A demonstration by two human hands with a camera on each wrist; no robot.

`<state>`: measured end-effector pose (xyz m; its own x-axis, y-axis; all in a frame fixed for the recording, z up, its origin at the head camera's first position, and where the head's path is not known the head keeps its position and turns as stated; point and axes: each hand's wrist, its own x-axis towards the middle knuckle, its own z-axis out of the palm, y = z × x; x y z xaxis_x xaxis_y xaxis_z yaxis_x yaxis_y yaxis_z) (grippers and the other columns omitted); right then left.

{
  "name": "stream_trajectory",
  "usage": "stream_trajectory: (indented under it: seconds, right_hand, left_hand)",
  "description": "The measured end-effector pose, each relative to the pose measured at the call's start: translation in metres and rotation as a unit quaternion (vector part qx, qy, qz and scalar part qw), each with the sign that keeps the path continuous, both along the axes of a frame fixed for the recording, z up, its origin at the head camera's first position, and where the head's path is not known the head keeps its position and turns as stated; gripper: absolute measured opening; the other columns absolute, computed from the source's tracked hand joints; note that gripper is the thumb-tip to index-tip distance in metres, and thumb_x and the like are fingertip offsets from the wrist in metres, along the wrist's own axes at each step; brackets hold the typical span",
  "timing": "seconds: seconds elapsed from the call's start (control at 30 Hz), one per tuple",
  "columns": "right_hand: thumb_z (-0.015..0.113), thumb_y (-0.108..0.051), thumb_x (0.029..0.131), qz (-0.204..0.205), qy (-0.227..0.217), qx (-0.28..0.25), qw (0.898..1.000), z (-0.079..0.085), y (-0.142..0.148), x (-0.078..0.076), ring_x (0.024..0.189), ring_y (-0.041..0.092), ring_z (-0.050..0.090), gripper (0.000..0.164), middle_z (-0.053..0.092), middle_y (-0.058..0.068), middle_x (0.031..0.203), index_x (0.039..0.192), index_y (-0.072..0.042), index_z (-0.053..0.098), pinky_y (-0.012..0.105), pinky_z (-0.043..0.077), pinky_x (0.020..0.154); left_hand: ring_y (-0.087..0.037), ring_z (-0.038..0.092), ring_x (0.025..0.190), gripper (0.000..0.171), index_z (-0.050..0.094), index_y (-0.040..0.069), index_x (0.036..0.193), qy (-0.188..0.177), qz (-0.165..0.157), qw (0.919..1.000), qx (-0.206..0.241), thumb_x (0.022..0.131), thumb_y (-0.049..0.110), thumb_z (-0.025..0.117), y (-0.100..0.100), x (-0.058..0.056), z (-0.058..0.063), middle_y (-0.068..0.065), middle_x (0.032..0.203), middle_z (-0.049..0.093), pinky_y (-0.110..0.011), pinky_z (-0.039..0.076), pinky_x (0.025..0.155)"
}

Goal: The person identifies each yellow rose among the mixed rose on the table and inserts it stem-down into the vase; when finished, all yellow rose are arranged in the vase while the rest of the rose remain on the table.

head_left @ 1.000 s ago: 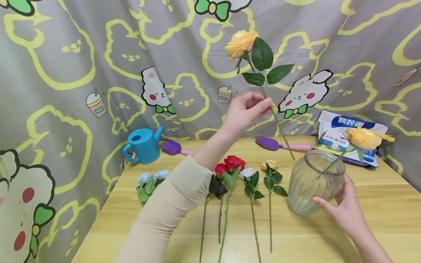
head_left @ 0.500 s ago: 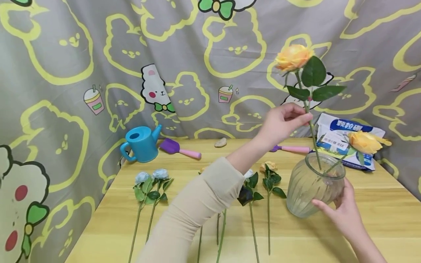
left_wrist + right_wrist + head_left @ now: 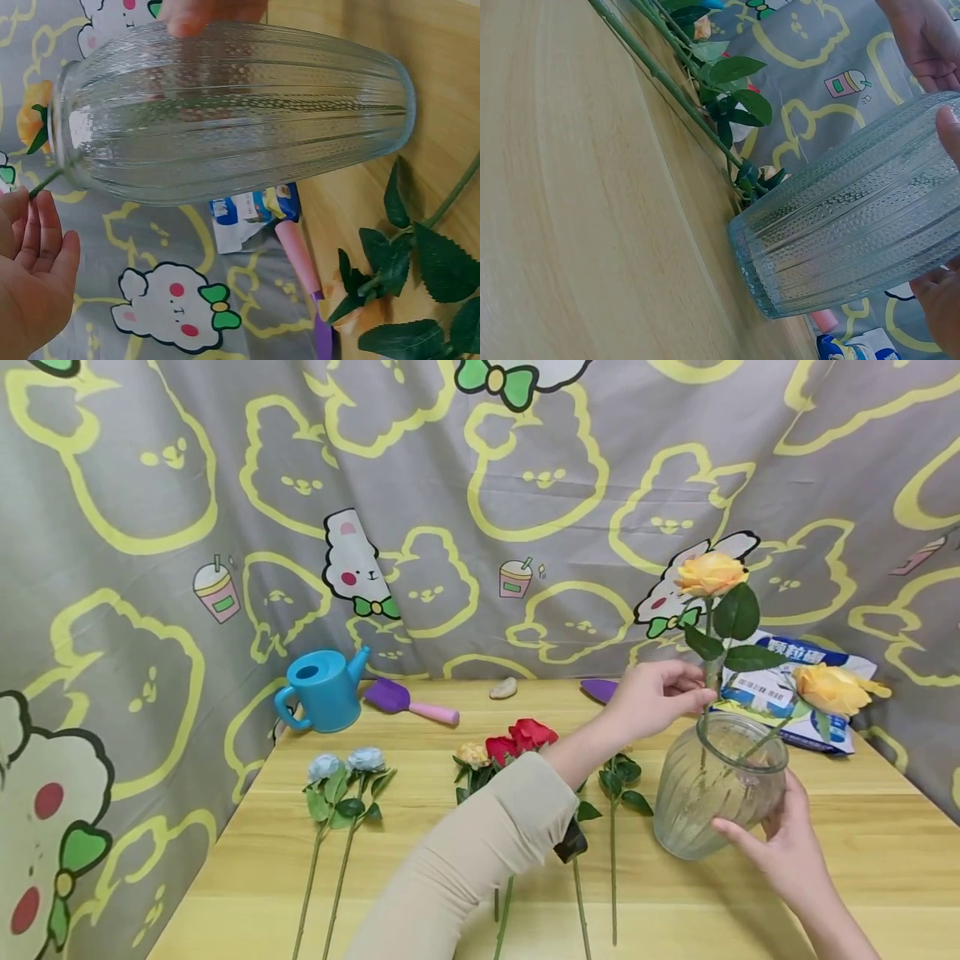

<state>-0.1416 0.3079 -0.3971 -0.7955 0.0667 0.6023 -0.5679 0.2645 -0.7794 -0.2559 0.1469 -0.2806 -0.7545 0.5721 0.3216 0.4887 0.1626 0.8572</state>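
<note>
My left hand pinches the stem of a yellow-orange rose, just above the mouth of a ribbed clear glass vase. The rose stands upright, and its lower stem shows through the glass. Around the vase's right side, my right hand grips it with the thumb in front. A second yellow rose leans out over the right rim. The left wrist view shows my left fingers on the stem beside the vase mouth. In the right wrist view the vase is tilted across the picture.
Several roses lie on the wooden table: light blue ones, red ones and others partly under the left sleeve. Behind them are a blue watering can, a purple shovel, a stone and a printed bag.
My left hand has carried the yellow-orange rose right and then down, its stem passing into the vase mouth. The right hand has kept its grip on the vase.
</note>
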Motion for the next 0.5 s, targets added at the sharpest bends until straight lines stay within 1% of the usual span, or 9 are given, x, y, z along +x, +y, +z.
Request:
stream_trajectory:
  seconds: [0.03, 0.1, 0.2, 0.27, 0.33, 0.5]
  right_hand:
    - [0.061, 0.032, 0.060, 0.002, -0.001, -0.002, 1.000, 0.0001, 0.0002, -0.0001, 0.107, 0.006, 0.049, 0.086, 0.046, 0.004, 0.120, 0.134, 0.006, 0.027, 0.011, 0.036, 0.089]
    - [0.061, 0.031, 0.060, 0.001, -0.001, 0.000, 1.000, 0.0002, 0.0004, 0.0000, 0.107, 0.007, 0.049, 0.085, 0.046, 0.004, 0.120, 0.134, 0.006, 0.027, 0.011, 0.036, 0.089]
    - [0.061, 0.031, 0.060, -0.002, -0.001, 0.002, 1.000, 0.0001, 0.0005, 0.0003, 0.107, 0.007, 0.049, 0.086, 0.046, 0.005, 0.120, 0.134, 0.005, 0.027, 0.011, 0.036, 0.089]
    - [0.061, 0.031, 0.060, -0.004, 0.000, 0.003, 1.000, -0.0002, 0.0005, 0.0006, 0.107, 0.006, 0.049, 0.087, 0.045, 0.004, 0.121, 0.135, 0.004, 0.026, 0.010, 0.036, 0.089]
    - [0.061, 0.031, 0.060, -0.005, 0.001, 0.002, 1.000, -0.0005, 0.0005, 0.0007, 0.107, 0.006, 0.049, 0.087, 0.045, 0.004, 0.121, 0.135, 0.003, 0.026, 0.011, 0.036, 0.089]
    - [0.061, 0.031, 0.060, -0.006, -0.001, -0.001, 1.000, -0.0015, 0.0005, 0.0007, 0.106, 0.006, 0.049, 0.087, 0.046, 0.003, 0.120, 0.135, 0.004, 0.026, 0.011, 0.036, 0.089]
  left_hand:
    - [0.005, 0.056, 0.066, 0.028, 0.062, 0.007, 0.108, 0.014, 0.005, 0.9998, -0.010, 0.084, 0.022, 0.064, 0.0004, -0.0002, -0.0017, 0.006, 0.082, 0.065, -0.008, 0.045, 0.061]
    - [0.007, 0.055, 0.067, 0.031, 0.062, 0.007, 0.111, 0.036, 0.008, 0.9991, -0.022, 0.084, 0.022, 0.064, 0.0008, -0.0006, -0.0039, 0.007, 0.084, 0.065, -0.007, 0.044, 0.061]
    - [0.009, 0.054, 0.065, 0.021, 0.065, 0.009, 0.101, 0.049, 0.015, 0.9981, -0.034, 0.086, 0.023, 0.061, 0.0012, 0.0002, -0.0039, 0.009, 0.080, 0.065, -0.007, 0.044, 0.060]
    - [0.009, 0.054, 0.064, 0.016, 0.067, 0.011, 0.094, 0.052, 0.022, 0.9979, -0.033, 0.088, 0.024, 0.059, 0.0020, 0.0013, -0.0028, 0.010, 0.077, 0.064, -0.007, 0.043, 0.060]
    - [0.010, 0.055, 0.063, 0.018, 0.067, 0.012, 0.092, 0.043, 0.029, 0.9983, -0.028, 0.090, 0.026, 0.056, 0.0034, 0.0027, -0.0015, 0.010, 0.076, 0.064, -0.007, 0.044, 0.060]
    - [0.009, 0.057, 0.060, 0.023, 0.067, 0.011, 0.100, 0.004, 0.047, 0.9988, -0.013, 0.090, 0.029, 0.056, 0.0089, 0.0051, 0.0002, 0.009, 0.080, 0.066, -0.007, 0.045, 0.061]
